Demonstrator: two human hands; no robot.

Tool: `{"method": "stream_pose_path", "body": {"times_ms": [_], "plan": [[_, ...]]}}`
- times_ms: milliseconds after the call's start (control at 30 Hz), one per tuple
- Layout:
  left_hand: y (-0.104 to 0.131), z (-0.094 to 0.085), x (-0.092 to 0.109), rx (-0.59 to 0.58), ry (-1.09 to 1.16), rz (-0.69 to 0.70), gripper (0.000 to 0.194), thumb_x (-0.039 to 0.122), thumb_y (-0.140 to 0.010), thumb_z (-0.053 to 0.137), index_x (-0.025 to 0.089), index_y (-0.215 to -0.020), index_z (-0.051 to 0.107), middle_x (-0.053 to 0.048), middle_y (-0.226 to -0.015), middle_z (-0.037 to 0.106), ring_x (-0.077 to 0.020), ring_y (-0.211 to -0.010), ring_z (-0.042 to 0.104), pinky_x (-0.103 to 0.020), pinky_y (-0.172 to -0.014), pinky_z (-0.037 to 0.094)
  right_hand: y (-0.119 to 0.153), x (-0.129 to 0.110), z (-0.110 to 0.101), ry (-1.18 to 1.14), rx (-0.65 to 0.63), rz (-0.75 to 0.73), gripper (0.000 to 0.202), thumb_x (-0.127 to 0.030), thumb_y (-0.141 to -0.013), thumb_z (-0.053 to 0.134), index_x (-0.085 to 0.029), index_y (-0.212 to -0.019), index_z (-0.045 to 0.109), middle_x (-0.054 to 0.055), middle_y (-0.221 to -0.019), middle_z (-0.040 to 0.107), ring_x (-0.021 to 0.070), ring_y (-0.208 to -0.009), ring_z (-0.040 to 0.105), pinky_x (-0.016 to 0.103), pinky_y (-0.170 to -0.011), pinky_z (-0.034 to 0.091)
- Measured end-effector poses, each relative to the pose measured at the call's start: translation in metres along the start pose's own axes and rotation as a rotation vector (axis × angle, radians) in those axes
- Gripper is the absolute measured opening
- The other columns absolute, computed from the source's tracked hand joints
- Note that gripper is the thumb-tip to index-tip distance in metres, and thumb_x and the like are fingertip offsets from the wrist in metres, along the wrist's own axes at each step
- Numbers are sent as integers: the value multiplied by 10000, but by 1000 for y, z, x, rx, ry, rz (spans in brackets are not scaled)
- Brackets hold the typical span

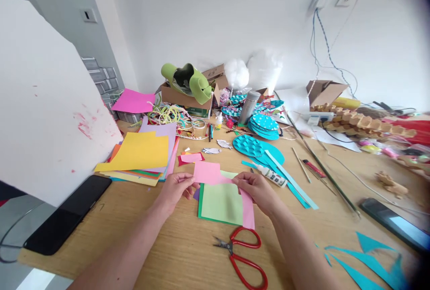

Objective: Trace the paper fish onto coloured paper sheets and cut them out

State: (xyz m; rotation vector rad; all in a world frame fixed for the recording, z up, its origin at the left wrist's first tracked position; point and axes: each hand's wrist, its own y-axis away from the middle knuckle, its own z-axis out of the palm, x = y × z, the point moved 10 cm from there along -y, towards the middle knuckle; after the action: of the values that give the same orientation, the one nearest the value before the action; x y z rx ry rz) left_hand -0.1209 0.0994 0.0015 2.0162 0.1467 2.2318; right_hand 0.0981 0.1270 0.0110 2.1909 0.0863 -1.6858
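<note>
Between my hands is a piece of pink paper [206, 172], with a squarish part on the left and a narrow strip [248, 211] hanging down at the right. My left hand [178, 189] pinches the left edge of the square part. My right hand [253, 187] pinches the pink paper where the strip drops; whether it is all one piece I cannot tell. Below lie a light green sheet [221, 202] and a darker green one [200, 209], with a purple corner [196, 194] beside them. Red-handled scissors [231, 247] rest nearer me, blades slightly apart.
Coloured paper [134, 151] is stacked at left, near a black phone [70, 214]. A glue bottle [272, 176], blue strips [292, 182], a red cutter [314, 168] and a long stick [322, 164] lie at right. Blue scraps [366, 261] are at front right.
</note>
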Motion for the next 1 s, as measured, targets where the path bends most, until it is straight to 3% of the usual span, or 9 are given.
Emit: {"method": "stream_pose_path", "body": {"times_ms": [233,367,467,567,700,767,900,1000], "plan": [[-1,-4,1,60,-17,10,277,388,-665,672,120,-735,651,-84,-721,693,-101,-491,524,-203,-405,420,-2,5,4,-73,-2,0,401,-544,-682,690,-162,-739,585,-60,-520,464,42,-409,342,176,-375,184],[-1,-16,9,139,27,53,254,368,-646,683,131,-721,631,-50,-687,665,-102,-496,537,-192,-384,409,1,1,12,-167,-47,-12,458,-573,-717,660,-181,-942,587,-74,-511,468,47,-372,377,163,-343,214],[4,-29,25,189,129,73,269,357,-607,725,141,-723,611,1,-611,604,-114,-505,564,-185,-379,409,4,-4,20,-215,-101,-49,497,-584,-756,621,-184,-1044,554,-72,-495,486,59,-349,409,160,-321,245],[11,-42,55,185,198,125,282,337,-589,753,142,-720,597,13,-586,584,-116,-508,571,-183,-379,415,5,-6,23,-262,-121,-69,497,-576,-755,631,-186,-1050,539,-35,-587,568,59,-369,450,153,-312,261],[19,-80,98,239,197,196,295,296,-582,763,139,-763,591,-40,-693,668,-117,-518,583,-187,-394,436,2,-7,12,-341,-31,-104,470,-555,-749,652,-188,-1026,554,-46,-586,543,56,-370,437,150,-304,248],[18,-107,107,285,170,197,284,268,-579,756,137,-760,582,-68,-729,691,-121,-521,587,-188,-397,442,1,-6,1,-385,47,-112,461,-556,-739,661,-182,-994,572,-55,-560,516,53,-361,416,152,-300,238],[12,-167,102,416,40,143,209,203,-614,697,134,-762,567,-105,-757,709,-131,-535,602,-185,-411,443,0,-4,-24,-398,228,-152,441,-570,-705,680,-169,-868,594,-58,-520,487,50,-356,383,162,-304,226],[8,-207,90,556,-132,57,140,181,-660,634,135,-764,552,-105,-772,708,-119,-534,595,-189,-442,457,-1,-3,-41,-220,358,-204,401,-560,-714,668,-172,-761,578,-44,-504,495,70,-363,401,188,-317,271]]}}
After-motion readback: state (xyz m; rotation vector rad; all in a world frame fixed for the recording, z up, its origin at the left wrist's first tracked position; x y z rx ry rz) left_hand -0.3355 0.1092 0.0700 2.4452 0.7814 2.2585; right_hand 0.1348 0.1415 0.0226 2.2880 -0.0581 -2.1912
